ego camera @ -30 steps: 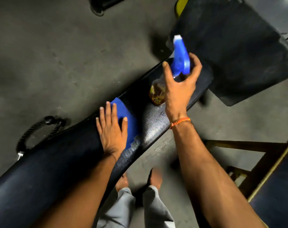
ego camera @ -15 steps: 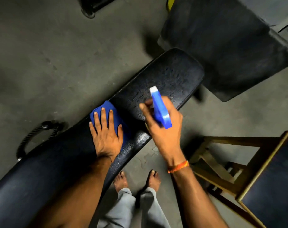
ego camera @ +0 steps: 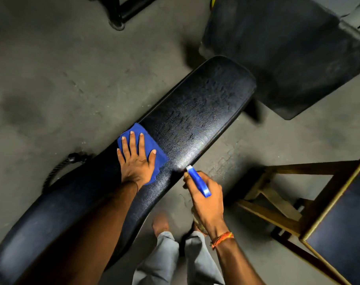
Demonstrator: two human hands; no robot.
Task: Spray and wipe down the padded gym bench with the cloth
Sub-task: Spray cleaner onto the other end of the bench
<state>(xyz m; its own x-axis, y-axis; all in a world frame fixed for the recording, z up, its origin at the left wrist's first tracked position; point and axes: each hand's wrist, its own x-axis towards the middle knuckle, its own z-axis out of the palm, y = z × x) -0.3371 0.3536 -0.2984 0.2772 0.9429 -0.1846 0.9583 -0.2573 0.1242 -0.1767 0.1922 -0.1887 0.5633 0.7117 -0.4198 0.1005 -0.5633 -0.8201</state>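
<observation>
The left hand lies flat, fingers spread, on the cloth. The right hand grips the spray bottle. The long bench runs ahead of the left hand, the nearer 1.

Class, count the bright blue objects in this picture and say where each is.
2. The cloth lies on the bench under the flat left hand; the spray bottle is gripped in the right hand, just off the bench's near edge. None seems hidden.
</observation>
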